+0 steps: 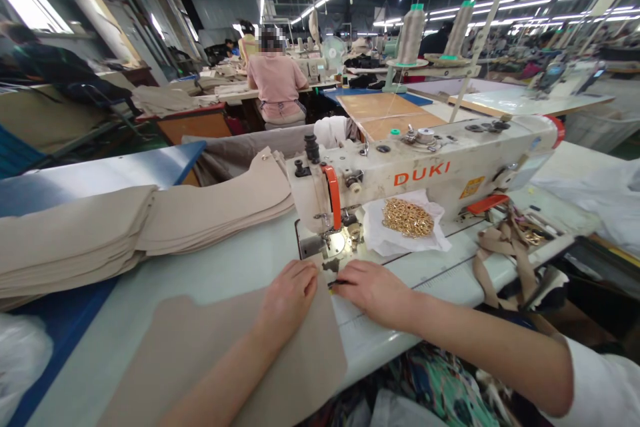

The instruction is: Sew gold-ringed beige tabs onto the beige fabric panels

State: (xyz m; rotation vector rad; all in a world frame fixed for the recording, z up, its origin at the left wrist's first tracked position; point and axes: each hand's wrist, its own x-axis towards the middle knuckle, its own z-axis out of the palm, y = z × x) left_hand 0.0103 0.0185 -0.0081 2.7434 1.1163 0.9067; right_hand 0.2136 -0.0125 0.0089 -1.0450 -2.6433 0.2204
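Observation:
A beige fabric piece (200,353) lies flat on the pale sewing table (235,267), its far edge at the needle of a white DUKI sewing machine (425,173). My left hand (290,297) rests on that far edge with its fingers curled down, pressing the cloth. Just right of it, my right hand (370,290) lies by the needle plate and pinches a small dark tool (339,282) whose kind I cannot make out. A heap of gold metal rings (408,217) sits on white paper under the machine's arm.
A stack of cut beige pieces (130,227) lies at the left. Beige straps (505,247) hang off the table's right edge. Two thread cones (411,33) stand behind the machine. A person in a pink top (277,83) sits at a bench beyond.

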